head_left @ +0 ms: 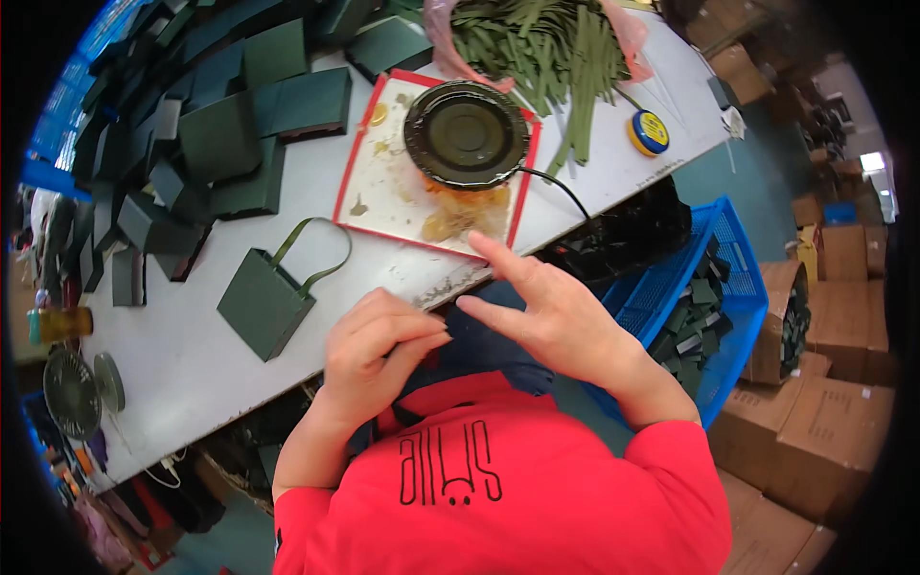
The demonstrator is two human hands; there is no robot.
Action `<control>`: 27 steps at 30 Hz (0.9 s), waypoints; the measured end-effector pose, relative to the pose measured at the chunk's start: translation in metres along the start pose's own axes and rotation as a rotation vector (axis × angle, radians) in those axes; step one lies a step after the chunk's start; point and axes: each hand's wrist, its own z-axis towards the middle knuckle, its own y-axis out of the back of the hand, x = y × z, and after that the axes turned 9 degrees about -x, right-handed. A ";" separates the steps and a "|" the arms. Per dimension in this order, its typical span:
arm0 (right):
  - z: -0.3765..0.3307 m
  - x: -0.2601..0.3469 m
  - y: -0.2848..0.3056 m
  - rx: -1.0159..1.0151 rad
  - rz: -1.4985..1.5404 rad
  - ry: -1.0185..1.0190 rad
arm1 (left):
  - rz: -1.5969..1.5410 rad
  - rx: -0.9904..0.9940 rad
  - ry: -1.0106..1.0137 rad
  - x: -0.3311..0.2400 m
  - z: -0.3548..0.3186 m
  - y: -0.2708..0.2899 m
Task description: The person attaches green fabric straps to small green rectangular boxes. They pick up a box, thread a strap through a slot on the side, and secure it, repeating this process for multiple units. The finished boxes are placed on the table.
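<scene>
My right hand (pixel 544 309) is held over the table's front edge, its thumb and index finger stretched apart with nothing between them. Its index fingertip appears over the lower border of a red-edged white board (pixel 369 196). Lower down, my left hand (pixel 379 347) has its fingers pressed together in a pinch; anything inside them is too small or hidden to make out. To its left, a small dark green box (pixel 264 305) with a green ribbon handle (pixel 347 257) lies on the white table (pixel 182 369). A round dark hot plate (pixel 467 134) sits on the board, above yellowish residue.
Many dark green boxes (pixel 220 139) are heaped at the left. Green ribbon strips (pixel 537 48) fill a pink plastic bag at the back. A blue-yellow round tin (pixel 648 133) sits at the right. A blue crate (pixel 743 278) of green pieces and cardboard cartons (pixel 829 431) stand beyond the table.
</scene>
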 end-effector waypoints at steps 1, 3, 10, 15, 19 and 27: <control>-0.005 -0.003 0.003 -0.012 -0.050 -0.025 | 0.023 -0.007 0.054 -0.002 0.002 0.001; -0.014 -0.010 0.001 -0.072 -0.102 -0.009 | 0.057 0.051 0.103 -0.004 0.007 0.002; -0.020 -0.006 -0.012 -0.059 -0.086 -0.081 | 0.100 0.167 -0.014 -0.014 0.020 -0.061; -0.035 -0.001 -0.011 0.007 -0.018 -0.363 | 0.017 0.116 -0.175 0.009 0.008 -0.091; -0.045 -0.002 -0.001 0.107 0.050 -0.380 | -0.162 0.073 -0.055 0.007 0.007 -0.096; -0.146 -0.132 0.070 0.027 0.977 -1.073 | -0.097 0.079 0.096 0.004 0.009 -0.070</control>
